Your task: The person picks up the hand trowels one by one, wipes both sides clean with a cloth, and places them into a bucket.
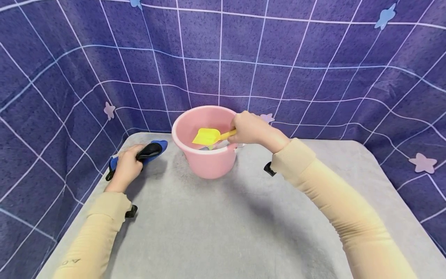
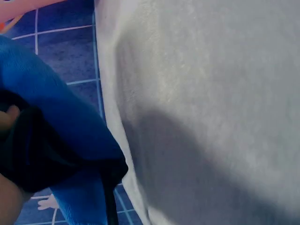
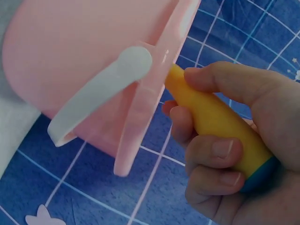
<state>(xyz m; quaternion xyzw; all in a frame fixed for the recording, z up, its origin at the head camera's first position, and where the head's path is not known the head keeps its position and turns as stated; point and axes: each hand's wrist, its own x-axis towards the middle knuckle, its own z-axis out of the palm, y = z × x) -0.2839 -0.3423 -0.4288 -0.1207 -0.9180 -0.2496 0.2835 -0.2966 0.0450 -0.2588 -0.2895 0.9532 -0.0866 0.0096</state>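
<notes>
Shovel point(image 1: 208, 136) gripped by right hand point(image 1: 249, 128) over bucket point(image 1: 205, 162); left hand point(image 1: 126, 168) clutches slipper point(image 1: 150, 151).

Right hand point(image 1: 252, 128) curled round the handle of a yellow scoop point(image 1: 208, 136), blade held inside the pink bucket point(image 1: 207, 162). Left hand point(image 1: 127, 167) gripping a blue-and-black shoe point(image 1: 153, 150) at the left edge of the grey bench point(image 1: 223, 224).

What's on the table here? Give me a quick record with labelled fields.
Surface: grey cloth-covered table
Backdrop: purple grid-patterned cloth
Container: pink bucket, upright, white handle hanging down
Right hand: grips yellow scoop by its handle, blade over the bucket's opening
Left hand: grips blue and black slipper-like item at the table's left edge
</notes>
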